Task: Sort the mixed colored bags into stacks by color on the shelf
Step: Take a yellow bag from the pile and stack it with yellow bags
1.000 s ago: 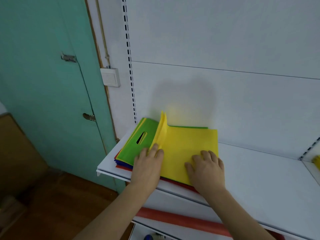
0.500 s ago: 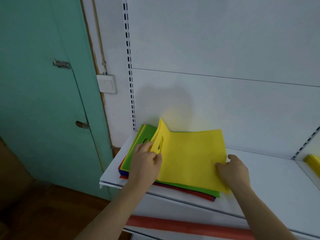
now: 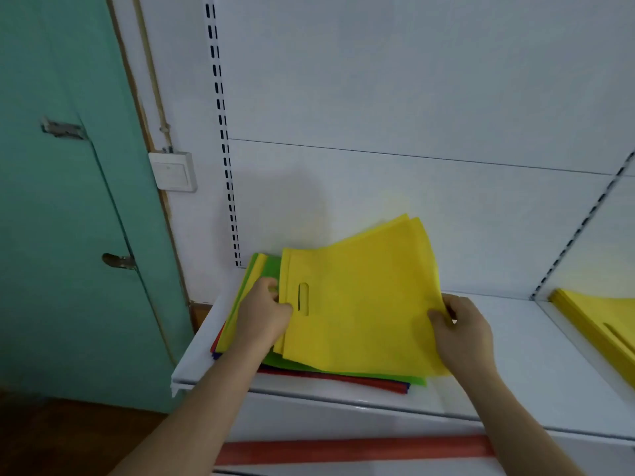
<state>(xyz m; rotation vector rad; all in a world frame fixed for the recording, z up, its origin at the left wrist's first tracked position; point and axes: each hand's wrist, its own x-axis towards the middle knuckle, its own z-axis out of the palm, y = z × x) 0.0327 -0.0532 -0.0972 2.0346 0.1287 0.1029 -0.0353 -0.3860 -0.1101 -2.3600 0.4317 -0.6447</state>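
Up front, a white shelf (image 3: 343,396) runs across the view, backed by a pale panel wall with a slotted upright (image 3: 225,146) rising from the shelf's back left corner. Left of that upright, a white light switch (image 3: 172,170) sits on the wall, and further left stands a teal door (image 3: 62,201) with metal hinges; dark wooden floor shows below the shelf's left end. Beneath the shelf's front lip runs a red-orange strip (image 3: 354,450). On the left part of the shelf lies the mixed stack of bags (image 3: 343,374), with green, red and dark blue edges showing at its front. Over that stack, a yellow bag (image 3: 360,304) is held tilted, its far edge raised toward the wall and its slot handle near its left edge. The left hand (image 3: 263,317) grips the yellow bag's left edge just beside the slot, fingers curled around the fabric. The right hand (image 3: 460,333) pinches the bag's right edge, thumb on top and fingers curled behind it. At the far right end of the shelf, past a second slotted upright (image 3: 580,231), lies a yellow stack (image 3: 604,321), well apart from the mixed stack.
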